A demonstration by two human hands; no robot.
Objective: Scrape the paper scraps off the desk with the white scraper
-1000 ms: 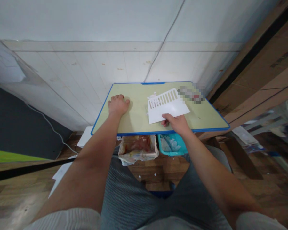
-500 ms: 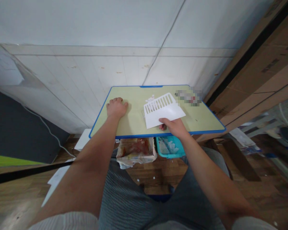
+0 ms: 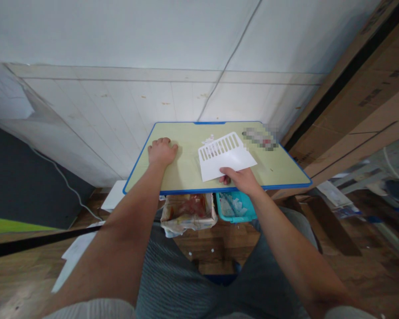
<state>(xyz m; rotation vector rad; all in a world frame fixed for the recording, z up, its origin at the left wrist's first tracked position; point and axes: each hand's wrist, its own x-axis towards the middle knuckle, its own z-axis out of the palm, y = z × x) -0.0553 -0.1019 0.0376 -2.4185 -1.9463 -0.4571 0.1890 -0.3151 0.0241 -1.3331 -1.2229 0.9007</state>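
Note:
A white card with a row of long slots cut along its far edge is held above the table by my right hand, thumb on top and fingers underneath. My left hand rests palm down on the left part of the yellow-green table, its fingers slightly spread and nothing in it. Small white paper scraps lie just beyond the card, partly hidden by it. A pixelated item sits near the table's far right corner.
Below the table's front edge stand a lined bin with reddish-brown contents and a turquoise basket with paper scraps. Cardboard boxes rise on the right. A white wall backs the table. A dark strap crosses the lower left.
The whole view has shifted slightly, so the table appears a little lower. Both hands and the slotted card keep nearly the same places on the table.

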